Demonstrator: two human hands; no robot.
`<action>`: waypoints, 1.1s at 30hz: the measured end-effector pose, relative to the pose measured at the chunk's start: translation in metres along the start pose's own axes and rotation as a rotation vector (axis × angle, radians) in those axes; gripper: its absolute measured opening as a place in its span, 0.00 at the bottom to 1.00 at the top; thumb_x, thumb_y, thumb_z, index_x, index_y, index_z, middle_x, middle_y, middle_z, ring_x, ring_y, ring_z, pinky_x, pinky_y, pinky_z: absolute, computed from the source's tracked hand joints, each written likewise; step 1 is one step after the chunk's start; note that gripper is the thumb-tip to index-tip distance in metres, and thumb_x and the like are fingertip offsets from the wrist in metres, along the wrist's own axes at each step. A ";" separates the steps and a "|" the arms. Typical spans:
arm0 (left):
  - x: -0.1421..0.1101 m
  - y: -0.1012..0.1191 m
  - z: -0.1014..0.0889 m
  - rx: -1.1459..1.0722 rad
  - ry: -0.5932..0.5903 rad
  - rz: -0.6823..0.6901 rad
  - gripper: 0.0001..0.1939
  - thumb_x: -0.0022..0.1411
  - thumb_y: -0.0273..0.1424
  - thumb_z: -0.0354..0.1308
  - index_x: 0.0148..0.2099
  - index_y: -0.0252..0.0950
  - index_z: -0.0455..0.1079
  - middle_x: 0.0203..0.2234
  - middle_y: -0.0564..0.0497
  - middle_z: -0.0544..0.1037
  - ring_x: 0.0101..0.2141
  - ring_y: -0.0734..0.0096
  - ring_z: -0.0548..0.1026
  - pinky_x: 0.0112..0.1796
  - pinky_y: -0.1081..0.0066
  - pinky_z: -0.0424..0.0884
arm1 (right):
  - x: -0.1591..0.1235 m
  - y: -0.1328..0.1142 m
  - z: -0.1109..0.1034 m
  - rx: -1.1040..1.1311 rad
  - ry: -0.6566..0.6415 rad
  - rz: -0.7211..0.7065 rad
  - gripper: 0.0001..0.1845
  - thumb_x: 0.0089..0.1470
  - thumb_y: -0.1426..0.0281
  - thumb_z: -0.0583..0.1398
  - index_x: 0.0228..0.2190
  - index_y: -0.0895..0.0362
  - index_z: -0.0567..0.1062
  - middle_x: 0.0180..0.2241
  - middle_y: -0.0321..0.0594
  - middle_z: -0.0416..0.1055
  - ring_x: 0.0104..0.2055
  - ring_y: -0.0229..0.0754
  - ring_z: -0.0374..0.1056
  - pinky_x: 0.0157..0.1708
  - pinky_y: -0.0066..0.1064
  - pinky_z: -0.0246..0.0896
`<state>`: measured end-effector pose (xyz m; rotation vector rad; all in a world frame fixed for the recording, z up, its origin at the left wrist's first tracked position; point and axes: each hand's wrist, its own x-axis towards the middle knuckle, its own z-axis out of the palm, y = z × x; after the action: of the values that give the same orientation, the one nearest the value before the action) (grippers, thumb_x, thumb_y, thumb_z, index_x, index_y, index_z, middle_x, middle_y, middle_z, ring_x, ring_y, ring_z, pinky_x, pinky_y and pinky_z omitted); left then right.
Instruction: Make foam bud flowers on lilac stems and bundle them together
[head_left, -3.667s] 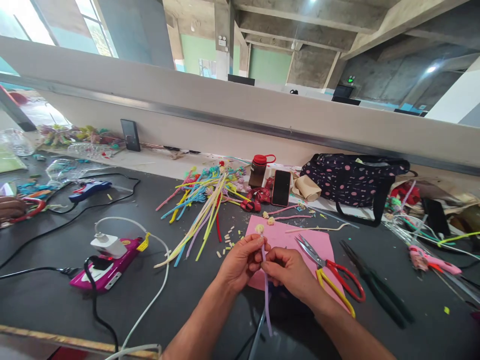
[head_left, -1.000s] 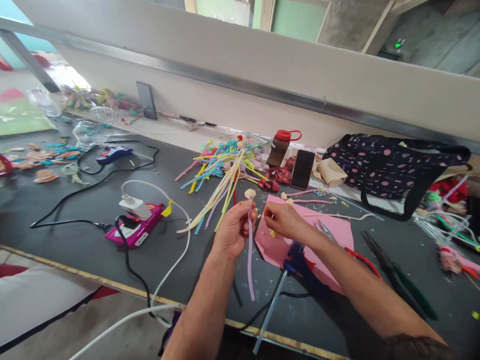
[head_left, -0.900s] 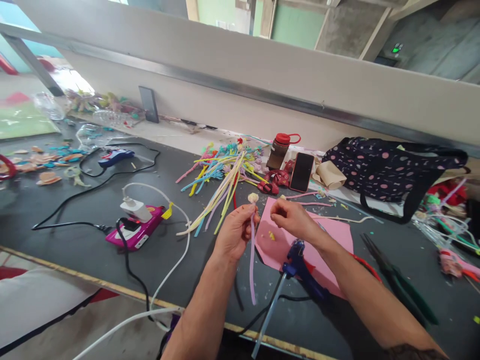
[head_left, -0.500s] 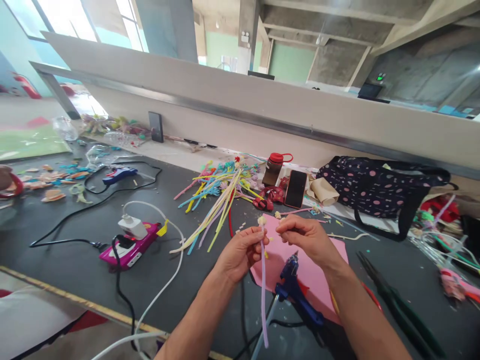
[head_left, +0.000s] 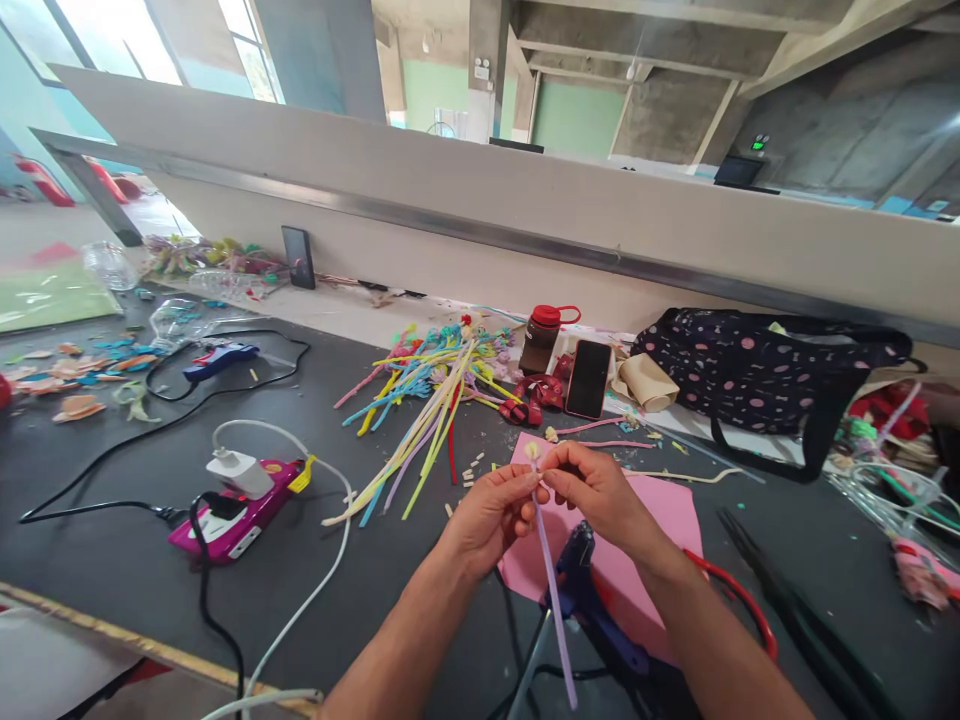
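Note:
Both my hands meet over the pink sheet [head_left: 675,510] on the dark table. My left hand [head_left: 491,515] pinches a lilac pipe cleaner [head_left: 553,590] just under its small cream bud tip [head_left: 532,451]; the stem hangs down toward me. My right hand [head_left: 600,492] is closed in a pinch against the same stem right below the bud. A blue glue gun [head_left: 592,600] lies under my right wrist. Red-handled scissors [head_left: 739,605] show behind my right forearm.
A heap of coloured pipe cleaners [head_left: 420,400] lies beyond my hands. A pink power strip [head_left: 236,515] with a white charger and cables sits left. A red-capped bottle [head_left: 540,340], a phone [head_left: 588,378], a dotted bag [head_left: 757,375] and dark pliers [head_left: 810,620] are to the right.
My right hand has come back to the stem and now pinches it beside my left hand. The glue gun appeared on the pink sheet since the earliest frame. The view has tilted up.

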<state>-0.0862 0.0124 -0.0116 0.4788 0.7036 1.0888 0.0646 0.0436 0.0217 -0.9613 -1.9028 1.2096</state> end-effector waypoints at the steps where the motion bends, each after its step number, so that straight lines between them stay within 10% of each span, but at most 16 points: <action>1: -0.001 -0.001 -0.001 -0.006 0.007 -0.003 0.07 0.50 0.28 0.62 0.30 0.30 0.69 0.20 0.53 0.73 0.14 0.88 0.64 0.13 0.86 0.59 | 0.000 0.000 0.002 -0.011 0.009 -0.001 0.04 0.52 0.70 0.56 0.29 0.57 0.70 0.23 0.32 0.66 0.23 0.33 0.61 0.22 0.24 0.58; 33: -0.015 -0.005 0.001 0.110 0.033 0.120 0.10 0.48 0.32 0.62 0.25 0.32 0.65 0.18 0.53 0.74 0.11 0.85 0.61 0.13 0.81 0.56 | -0.003 0.005 0.006 0.321 -0.122 0.198 0.09 0.47 0.64 0.59 0.24 0.58 0.69 0.16 0.30 0.63 0.15 0.29 0.53 0.15 0.22 0.44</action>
<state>-0.0873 -0.0035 -0.0099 0.6047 0.7748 1.1765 0.0623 0.0398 0.0145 -0.9326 -1.6616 1.6647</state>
